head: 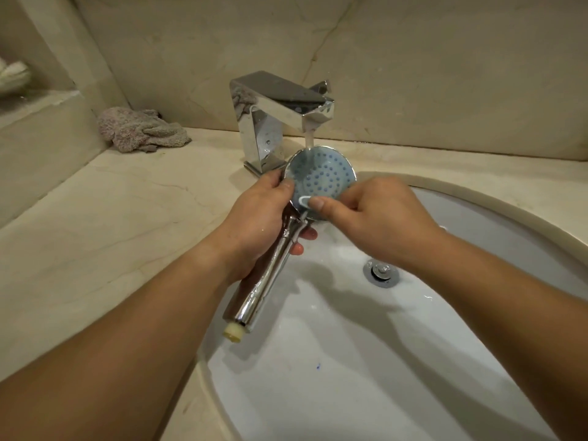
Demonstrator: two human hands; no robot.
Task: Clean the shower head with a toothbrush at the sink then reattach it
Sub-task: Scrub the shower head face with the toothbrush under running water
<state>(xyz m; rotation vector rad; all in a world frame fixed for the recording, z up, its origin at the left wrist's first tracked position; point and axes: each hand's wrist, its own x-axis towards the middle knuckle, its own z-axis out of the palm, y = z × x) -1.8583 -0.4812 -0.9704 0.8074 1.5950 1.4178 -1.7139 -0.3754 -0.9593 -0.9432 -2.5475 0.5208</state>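
The left hand (257,218) grips the chrome shower head with a round pale-blue nozzle face (321,176) at the neck, fingers curled round the handle, thumb near the face's rim. The handle runs down from this grip to a cream threaded end over the basin edge. The right hand (375,214) pinches a light-blue toothbrush (304,202) against the lower face, just beside the left thumb; bristles not visible. Above the grip, a water stream from the angular chrome faucet (280,113) lands on the face's upper rim. Below both hands: white oval sink (413,361) containing a metal drain plug (381,272). A crumpled pinkish cloth (140,130) lies well left on the beige counter (95,218).
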